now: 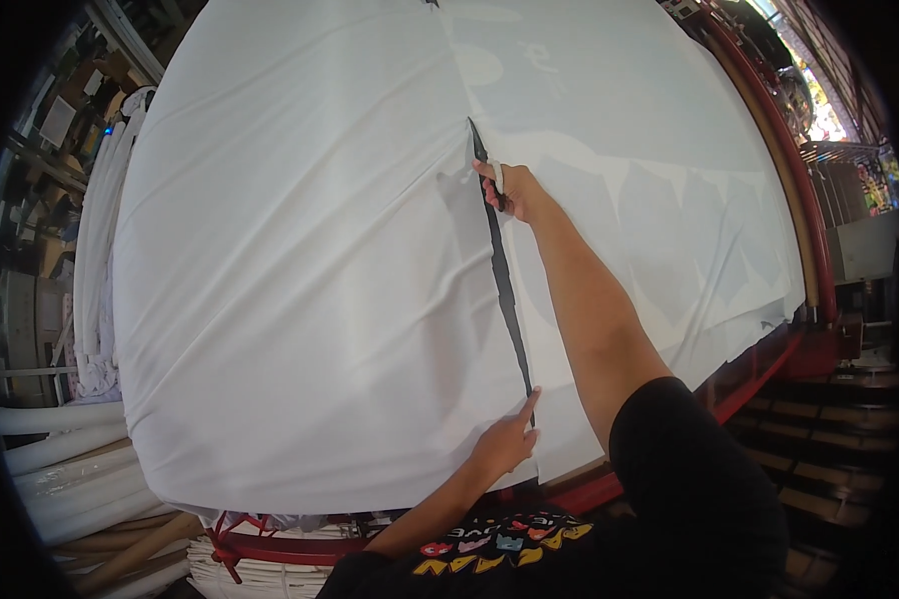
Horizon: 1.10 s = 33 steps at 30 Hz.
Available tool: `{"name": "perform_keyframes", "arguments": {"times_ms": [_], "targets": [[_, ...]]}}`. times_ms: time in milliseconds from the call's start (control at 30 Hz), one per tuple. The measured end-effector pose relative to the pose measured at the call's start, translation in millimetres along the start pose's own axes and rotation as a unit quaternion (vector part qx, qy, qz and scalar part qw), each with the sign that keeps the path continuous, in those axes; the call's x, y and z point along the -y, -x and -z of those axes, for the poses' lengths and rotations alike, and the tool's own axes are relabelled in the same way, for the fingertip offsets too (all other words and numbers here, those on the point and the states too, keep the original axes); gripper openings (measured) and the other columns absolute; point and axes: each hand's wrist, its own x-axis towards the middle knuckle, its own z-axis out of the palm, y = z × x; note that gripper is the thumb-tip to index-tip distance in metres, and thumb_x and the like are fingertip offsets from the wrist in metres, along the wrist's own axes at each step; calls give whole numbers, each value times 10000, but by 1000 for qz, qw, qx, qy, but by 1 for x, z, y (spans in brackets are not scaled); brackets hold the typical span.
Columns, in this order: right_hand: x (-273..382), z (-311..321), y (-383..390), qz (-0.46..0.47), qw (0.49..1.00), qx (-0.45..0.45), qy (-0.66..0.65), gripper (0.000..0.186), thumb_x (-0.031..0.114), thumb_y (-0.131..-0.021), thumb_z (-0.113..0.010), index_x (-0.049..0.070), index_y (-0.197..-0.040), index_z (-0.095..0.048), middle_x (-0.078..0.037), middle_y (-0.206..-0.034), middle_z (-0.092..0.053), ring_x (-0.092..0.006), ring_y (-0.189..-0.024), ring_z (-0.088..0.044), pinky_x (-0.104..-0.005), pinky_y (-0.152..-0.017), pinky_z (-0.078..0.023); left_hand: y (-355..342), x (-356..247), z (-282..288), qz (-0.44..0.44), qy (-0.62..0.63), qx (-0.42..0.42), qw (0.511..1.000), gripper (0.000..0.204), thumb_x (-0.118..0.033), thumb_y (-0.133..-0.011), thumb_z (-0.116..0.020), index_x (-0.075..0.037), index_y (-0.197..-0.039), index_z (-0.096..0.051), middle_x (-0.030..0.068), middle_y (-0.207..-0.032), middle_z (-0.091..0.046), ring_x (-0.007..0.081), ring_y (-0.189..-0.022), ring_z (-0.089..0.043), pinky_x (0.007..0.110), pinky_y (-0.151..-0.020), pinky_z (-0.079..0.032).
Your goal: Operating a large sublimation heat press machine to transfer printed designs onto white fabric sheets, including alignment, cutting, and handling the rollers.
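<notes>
A large sheet of white fabric (300, 250) covers the table, with a long narrow cut (504, 280) running from near my body toward the far side. Dark surface shows through this gap. At the far end of the cut, my right hand (510, 190) is closed around the handles of a pair of scissors (498, 198), blades pointing away from me. My left hand (505, 440) rests on the cloth at the near end of the gap, index finger stretched out along it. Nothing shows in that hand.
Faint grey printed shapes (659, 215) show on the right part of the cloth. A red metal frame (759, 374) borders the table. White rolls (80, 449) and brown tubes (135, 554) are stacked at left, beside hanging white cloth (100, 250). Dark slats (829, 459) lie at lower right.
</notes>
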Motion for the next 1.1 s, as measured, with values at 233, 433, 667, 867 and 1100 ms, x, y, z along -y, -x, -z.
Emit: {"name": "perform_keyframes", "arguments": {"times_ms": [233,433,667,867,1100], "targets": [[33,4,-45,-74,997,4,-11,546,651,-736,-739,139,-763,-551,25,-653,-552,-91,-510,-530,-243,-471,-437,-8,16,-9,-64,-63,-69,993,770,-263,-947,-555,-223,-1555,-83,137,-728,-686,303,-555,-646,414,-676,-551],[39,-6,-76,25,999,-12,41,641,724,-675,-733,112,-750,-554,-3,-644,-541,-120,-543,-563,-258,-497,-480,-11,20,-10,-60,-44,-60,995,766,-261,-944,-552,-237,-1554,-90,219,-861,-667,417,-794,-649,496,-780,-512],[73,-4,-124,-11,999,-7,48,605,694,-680,-753,132,-735,-536,32,-629,-531,-89,-524,-518,-220,-491,-432,-10,19,-4,-53,-24,-41,997,759,-280,-947,-534,-255,-1553,-79,233,-774,-652,445,-735,-639,526,-730,-509],[83,-4,-149,18,999,28,-14,575,626,-651,-819,134,-695,-526,35,-618,-532,-75,-518,-510,-205,-509,-429,-9,19,-2,-35,-25,-27,999,745,-280,-958,-511,-238,-1555,-67,218,-654,-619,439,-632,-622,535,-643,-507],[97,-8,-176,90,992,-31,81,678,746,-617,-753,105,-716,-559,7,-612,-567,-88,-513,-539,-206,-500,-440,-12,19,2,-27,-7,11,1000,699,-237,-964,-489,-223,-1548,-105,172,-582,-590,398,-558,-606,518,-568,-497]]}}
